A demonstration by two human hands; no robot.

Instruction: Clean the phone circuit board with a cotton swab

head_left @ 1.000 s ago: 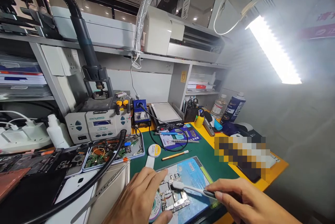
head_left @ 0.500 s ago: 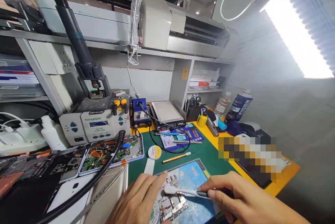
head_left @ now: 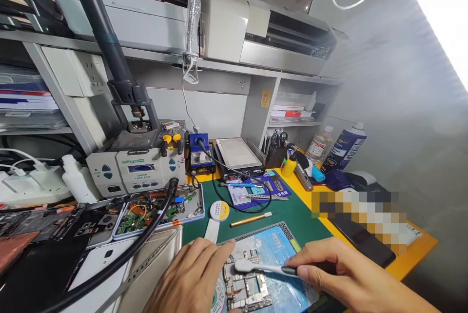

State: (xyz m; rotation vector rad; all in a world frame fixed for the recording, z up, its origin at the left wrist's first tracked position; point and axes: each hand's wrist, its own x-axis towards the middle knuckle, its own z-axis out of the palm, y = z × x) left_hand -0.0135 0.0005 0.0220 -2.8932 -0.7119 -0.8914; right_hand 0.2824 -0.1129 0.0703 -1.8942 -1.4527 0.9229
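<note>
My right hand (head_left: pixel 331 271) grips a toothbrush (head_left: pixel 252 267) with a white head and a dark handle, between thumb and fingers. Its head lies over the upper part of a phone circuit board (head_left: pixel 252 298), and the bristles face down, out of sight. Stretched along the board's left side is my left hand (head_left: pixel 192 274). Its index fingertip touches near the top edge and the thumb tip shows at the bottom, so the board sits between them. Under the board is a blue repair mat (head_left: pixel 288 283). A round green-and-white disc (head_left: pixel 218 298) is partly covered by my left fingers.
Beyond the mat lie a gold pen-like tool (head_left: pixel 251 219) and a round white-and-yellow container (head_left: pixel 220 211). To the left, a black hose (head_left: pixel 146 242) crosses a tray of circuit parts (head_left: pixel 197 205). A hot-air station (head_left: pixel 141 171) and a heating plate (head_left: pixel 237 154) stand behind.
The view has shifted slightly, so most of the bench appears farther right. The toothbrush head sits a little higher on the board. Both hands keep their holds.
</note>
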